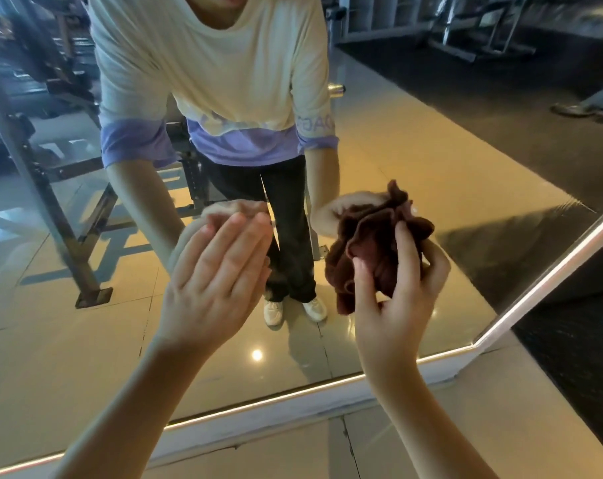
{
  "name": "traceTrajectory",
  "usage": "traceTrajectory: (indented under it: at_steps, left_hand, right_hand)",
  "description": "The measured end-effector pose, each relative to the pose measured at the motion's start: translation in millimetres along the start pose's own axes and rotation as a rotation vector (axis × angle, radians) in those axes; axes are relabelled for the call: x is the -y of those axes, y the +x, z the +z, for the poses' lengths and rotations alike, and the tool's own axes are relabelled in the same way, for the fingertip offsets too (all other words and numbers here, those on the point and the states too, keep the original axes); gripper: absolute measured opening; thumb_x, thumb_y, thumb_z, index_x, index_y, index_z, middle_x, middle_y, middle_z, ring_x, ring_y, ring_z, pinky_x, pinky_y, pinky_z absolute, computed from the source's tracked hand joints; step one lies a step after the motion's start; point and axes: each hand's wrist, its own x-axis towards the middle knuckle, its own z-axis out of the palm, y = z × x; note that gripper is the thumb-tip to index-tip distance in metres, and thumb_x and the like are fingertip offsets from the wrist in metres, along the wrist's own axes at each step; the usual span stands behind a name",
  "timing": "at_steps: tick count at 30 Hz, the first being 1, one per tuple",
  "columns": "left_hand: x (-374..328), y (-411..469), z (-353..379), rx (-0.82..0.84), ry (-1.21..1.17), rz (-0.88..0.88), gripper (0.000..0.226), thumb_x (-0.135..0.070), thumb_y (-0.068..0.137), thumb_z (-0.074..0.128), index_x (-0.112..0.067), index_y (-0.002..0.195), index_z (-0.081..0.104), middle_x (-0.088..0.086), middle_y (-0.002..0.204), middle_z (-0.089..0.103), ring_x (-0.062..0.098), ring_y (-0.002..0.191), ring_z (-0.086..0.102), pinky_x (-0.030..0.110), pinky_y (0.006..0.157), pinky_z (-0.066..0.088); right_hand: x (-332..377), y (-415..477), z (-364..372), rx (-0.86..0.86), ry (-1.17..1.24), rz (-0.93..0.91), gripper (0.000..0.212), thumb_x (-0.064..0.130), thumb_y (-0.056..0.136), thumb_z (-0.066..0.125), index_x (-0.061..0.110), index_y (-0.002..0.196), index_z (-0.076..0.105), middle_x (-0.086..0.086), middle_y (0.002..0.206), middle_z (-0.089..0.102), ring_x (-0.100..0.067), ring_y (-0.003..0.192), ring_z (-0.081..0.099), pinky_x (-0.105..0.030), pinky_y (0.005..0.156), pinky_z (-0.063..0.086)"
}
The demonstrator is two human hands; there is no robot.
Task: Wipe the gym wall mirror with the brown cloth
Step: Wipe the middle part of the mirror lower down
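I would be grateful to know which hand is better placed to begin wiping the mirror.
The right hand: its fingers grip the bunched brown cloth close to the mirror. The left hand is open, flat toward the glass, and holds nothing.

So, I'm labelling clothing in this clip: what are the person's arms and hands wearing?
Both forearms are bare. The left hand and right hand have no gloves, rings, watch or bracelet in view. The mirror reflects short cream sleeves with lilac cuffs.

left hand [213,281]: fingers straight | right hand [396,299]: grip pinches brown cloth [372,240]
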Motion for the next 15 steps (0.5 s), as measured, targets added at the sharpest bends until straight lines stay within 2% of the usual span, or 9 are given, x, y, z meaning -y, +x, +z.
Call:
traceTrajectory:
  at_steps: [1, 3, 5, 6, 9, 11, 13, 15]
  left_hand:
    - [1.4, -3.3, -0.8, 0.0, 0.018, -0.018, 0.06, -0.016, 0.091, 0.067, 0.0, 0.143, 0.043, 0.011, 0.164, 0.019, 0.024, 0.152, 0.017, 0.044, 0.123, 0.017]
    - [5.2, -7.1, 0.3, 0.015, 0.047, -0.035, 0.061, -0.017, 0.09, 0.068, -0.001, 0.143, 0.043, 0.01, 0.165, 0.016, 0.024, 0.152, 0.017, 0.046, 0.123, 0.016]
    - [4.1, -10.2, -0.7, 0.026, 0.032, -0.06, 0.059, -0.016, 0.092, 0.064, 0.0, 0.144, 0.042, 0.011, 0.164, 0.019, 0.024, 0.152, 0.017, 0.045, 0.124, 0.014]
    - [2.4, -10.7, -2.9, 0.059, 0.007, -0.088, 0.059, -0.015, 0.094, 0.06, 0.0, 0.146, 0.038, 0.013, 0.162, 0.023, 0.026, 0.152, 0.017, 0.045, 0.124, 0.011]
    - [-0.2, -12.3, -6.4, 0.142, -0.06, -0.138, 0.058, -0.013, 0.1, 0.049, -0.001, 0.152, 0.027, 0.018, 0.154, 0.032, 0.026, 0.153, 0.01, 0.044, 0.125, 0.005]
    - [2.6, -12.3, -4.3, 0.113, -0.026, -0.108, 0.055, -0.013, 0.098, 0.054, 0.0, 0.148, 0.034, 0.017, 0.152, 0.035, 0.026, 0.153, 0.012, 0.044, 0.125, 0.008]
    - [7.2, -14.3, -2.6, 0.034, 0.041, -0.076, 0.058, -0.016, 0.093, 0.064, 0.0, 0.145, 0.041, 0.014, 0.157, 0.032, 0.025, 0.152, 0.017, 0.044, 0.124, 0.017]
    - [10.3, -16.4, -5.8, 0.006, 0.072, -0.085, 0.064, -0.018, 0.092, 0.068, 0.001, 0.146, 0.04, 0.013, 0.163, 0.022, 0.025, 0.152, 0.019, 0.044, 0.123, 0.02]
  right_hand:
    - [3.3, -0.1, 2.7, 0.01, -0.008, -0.026, 0.046, 0.021, 0.094, 0.06, 0.01, 0.137, 0.047, -0.018, 0.134, 0.041, -0.025, 0.122, 0.051, -0.026, 0.098, 0.05]
    - [4.9, -12.6, 6.5, 0.171, -0.073, -0.194, 0.045, 0.022, 0.094, 0.057, 0.013, 0.137, 0.046, -0.012, 0.133, 0.04, -0.027, 0.117, 0.052, -0.032, 0.093, 0.052]
    - [-0.2, -19.6, 4.2, 0.351, -0.159, -0.404, 0.045, 0.018, 0.092, 0.062, 0.016, 0.135, 0.046, -0.01, 0.131, 0.041, -0.026, 0.109, 0.053, -0.031, 0.084, 0.054]
    - [-3.1, -14.9, 1.5, 0.377, -0.174, -0.458, 0.046, 0.015, 0.091, 0.066, 0.017, 0.133, 0.047, -0.01, 0.13, 0.042, -0.025, 0.107, 0.054, -0.03, 0.084, 0.054]
    - [3.8, 12.4, -1.6, 0.228, -0.14, -0.397, 0.045, 0.015, 0.091, 0.062, 0.014, 0.134, 0.047, -0.01, 0.131, 0.04, -0.025, 0.113, 0.052, -0.026, 0.094, 0.048]
    - [10.4, 20.0, 1.1, 0.142, -0.122, -0.328, 0.047, 0.017, 0.092, 0.06, 0.013, 0.136, 0.045, -0.01, 0.132, 0.04, -0.027, 0.116, 0.052, -0.027, 0.098, 0.046]
    - [11.0, 9.7, 5.8, 0.216, -0.167, -0.422, 0.045, 0.016, 0.093, 0.059, 0.013, 0.136, 0.046, -0.009, 0.132, 0.041, -0.028, 0.107, 0.051, -0.028, 0.092, 0.047]
    - [5.4, -0.3, 5.6, 0.36, -0.234, -0.598, 0.04, 0.014, 0.093, 0.06, 0.014, 0.132, 0.049, -0.008, 0.129, 0.044, -0.025, 0.099, 0.051, -0.028, 0.08, 0.055]
